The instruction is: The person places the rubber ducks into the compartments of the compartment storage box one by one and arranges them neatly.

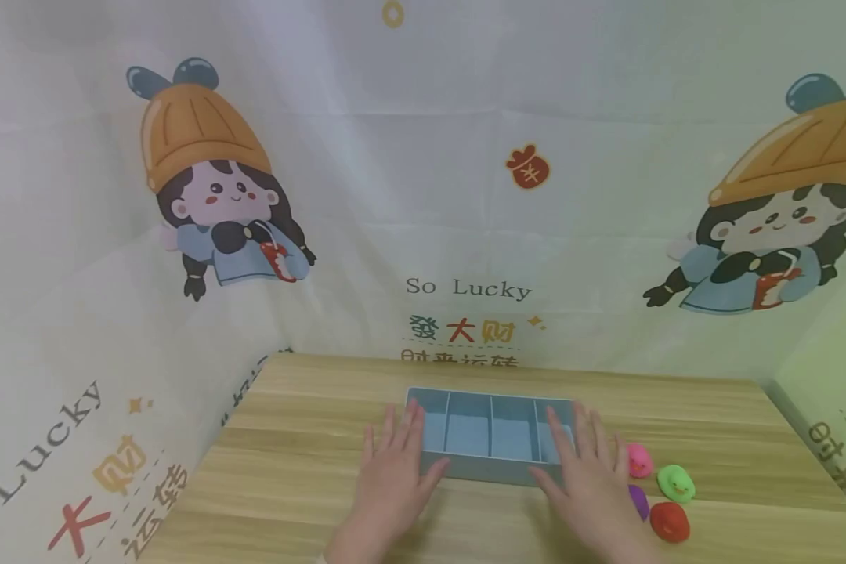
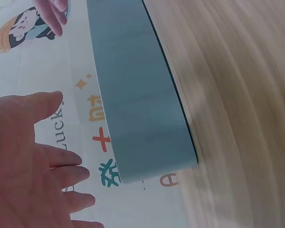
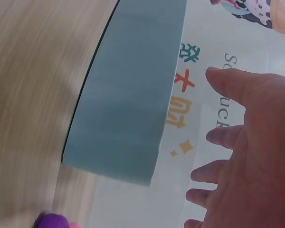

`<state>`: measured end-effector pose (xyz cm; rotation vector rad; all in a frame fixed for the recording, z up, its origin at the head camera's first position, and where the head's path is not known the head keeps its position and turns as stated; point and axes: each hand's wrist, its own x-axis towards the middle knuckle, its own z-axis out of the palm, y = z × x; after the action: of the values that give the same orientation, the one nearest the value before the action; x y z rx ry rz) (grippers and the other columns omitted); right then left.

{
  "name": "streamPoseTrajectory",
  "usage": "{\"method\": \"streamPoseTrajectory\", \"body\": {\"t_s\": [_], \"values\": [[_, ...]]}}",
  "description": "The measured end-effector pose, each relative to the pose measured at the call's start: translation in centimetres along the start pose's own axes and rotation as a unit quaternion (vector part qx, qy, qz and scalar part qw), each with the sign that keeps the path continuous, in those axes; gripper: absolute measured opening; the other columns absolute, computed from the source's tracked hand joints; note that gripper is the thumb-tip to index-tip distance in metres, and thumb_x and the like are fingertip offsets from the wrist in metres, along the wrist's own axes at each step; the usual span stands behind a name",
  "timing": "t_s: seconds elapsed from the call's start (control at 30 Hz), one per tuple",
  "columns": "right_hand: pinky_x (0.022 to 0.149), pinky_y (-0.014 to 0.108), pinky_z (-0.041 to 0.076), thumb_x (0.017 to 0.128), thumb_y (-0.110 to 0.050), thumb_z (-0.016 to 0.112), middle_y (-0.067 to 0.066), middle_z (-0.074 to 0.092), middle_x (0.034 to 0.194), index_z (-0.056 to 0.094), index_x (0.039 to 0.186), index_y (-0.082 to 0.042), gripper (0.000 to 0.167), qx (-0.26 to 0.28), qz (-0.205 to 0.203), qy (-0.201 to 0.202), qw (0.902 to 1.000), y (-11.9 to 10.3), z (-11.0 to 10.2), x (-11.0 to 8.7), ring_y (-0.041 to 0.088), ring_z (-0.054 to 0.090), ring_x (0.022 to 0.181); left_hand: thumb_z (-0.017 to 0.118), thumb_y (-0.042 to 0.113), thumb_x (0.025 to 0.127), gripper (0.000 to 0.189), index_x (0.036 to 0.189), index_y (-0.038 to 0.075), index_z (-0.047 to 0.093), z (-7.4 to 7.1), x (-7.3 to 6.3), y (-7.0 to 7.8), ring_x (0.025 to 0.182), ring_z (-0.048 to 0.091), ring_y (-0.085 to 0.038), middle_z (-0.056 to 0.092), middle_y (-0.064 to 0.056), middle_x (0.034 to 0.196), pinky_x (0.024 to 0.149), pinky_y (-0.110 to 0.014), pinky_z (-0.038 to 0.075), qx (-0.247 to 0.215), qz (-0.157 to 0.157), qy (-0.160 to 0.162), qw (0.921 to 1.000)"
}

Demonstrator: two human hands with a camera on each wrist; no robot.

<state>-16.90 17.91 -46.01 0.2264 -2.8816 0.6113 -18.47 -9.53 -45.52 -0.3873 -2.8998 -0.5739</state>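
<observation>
A blue-grey box (image 1: 468,468) with a row of several bare compartments lies lengthwise across the wooden table. Beside its left end is my left hand (image 1: 393,479), fingers straight and spread, holding nothing. My right hand (image 1: 589,484) is likewise spread over the box's right end, its index finger overlapping the last compartment in the head view. The left wrist view shows the left palm (image 2: 28,166) apart from the box's front wall (image 2: 137,95). In the right wrist view, the right palm (image 3: 256,156) is also apart from that wall (image 3: 128,95).
Right of the right hand lie small rubber ducks: a pink one (image 1: 638,460), a green one (image 1: 676,483), a purple one (image 1: 638,502) partly hidden by the hand, and a red one (image 1: 670,522). A printed cloth (image 1: 465,196) hangs behind and around the wooden table (image 1: 289,470).
</observation>
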Motion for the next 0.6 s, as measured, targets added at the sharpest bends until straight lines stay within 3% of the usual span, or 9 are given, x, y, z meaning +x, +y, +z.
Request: {"method": "streamPoseTrajectory", "body": {"t_s": [0.2, 0.37, 0.6], "values": [[0.115, 0.081, 0.01, 0.097, -0.043, 0.069, 0.028, 0.014, 0.17, 0.032, 0.162, -0.012, 0.081, -0.019, -0.008, 0.019, 0.9996, 1.2, -0.4, -0.2, 0.054, 0.01, 0.153, 0.063, 0.046, 0.1, 0.079, 0.158, 0.0, 0.035, -0.2, 0.2, -0.9, 0.157, 0.021, -0.044, 0.026, -0.016, 0.17, 0.124, -0.07, 0.02, 0.0, -0.003, 0.018, 0.9998], [0.113, 0.078, 0.016, 0.095, -0.04, 0.072, 0.031, 0.02, 0.167, 0.035, 0.16, -0.011, 0.08, -0.025, -0.013, 0.036, 0.999, 2.2, -1.1, -0.4, 0.055, 0.015, 0.151, 0.067, 0.038, 0.099, 0.072, 0.154, -0.002, 0.042, -0.3, 0.5, -1.7, 0.153, 0.029, -0.046, 0.039, -0.021, 0.163, 0.121, -0.069, 0.027, -0.02, -0.007, 0.037, 0.9991], [0.112, 0.079, 0.02, 0.094, -0.037, 0.075, 0.031, 0.023, 0.166, 0.041, 0.157, -0.008, 0.077, -0.023, -0.011, 0.043, 0.9987, 3.5, -1.5, -0.8, 0.057, 0.018, 0.149, 0.067, 0.033, 0.1, 0.062, 0.15, 0.002, 0.049, -0.5, 0.9, -3.0, 0.143, 0.047, -0.041, 0.05, -0.021, 0.153, 0.116, -0.058, 0.044, -0.057, -0.044, 0.053, 0.996]]}}
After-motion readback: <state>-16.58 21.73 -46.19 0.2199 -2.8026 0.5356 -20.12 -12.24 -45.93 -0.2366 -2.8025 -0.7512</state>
